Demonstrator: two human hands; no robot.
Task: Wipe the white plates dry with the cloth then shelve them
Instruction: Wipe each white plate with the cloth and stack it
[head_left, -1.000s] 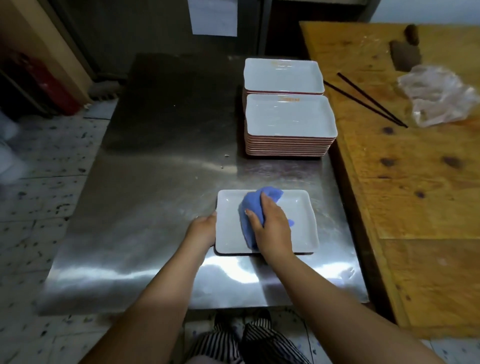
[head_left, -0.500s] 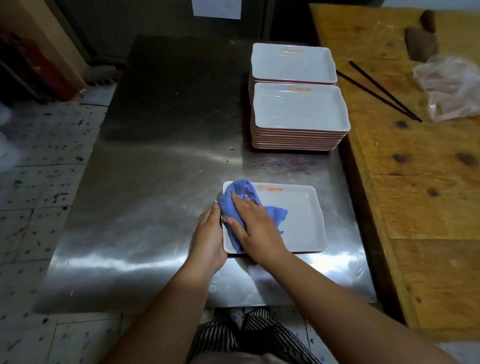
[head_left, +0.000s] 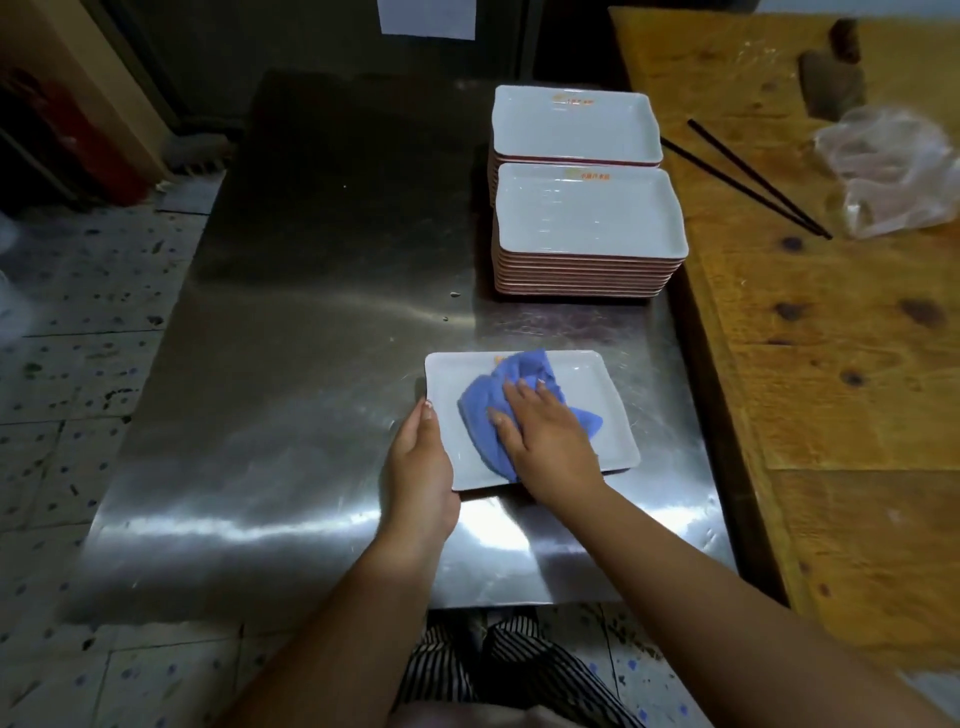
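Cloth (head_left: 498, 410) mid-plate (head_left: 597, 395), left hand (head_left: 421, 462) seemingly edge-bracing

Dim overall; overhead light throws white glare bands on the steel worktop (head_left: 291, 525) near its front edge; corners dark, edges bowed and softly blurred.
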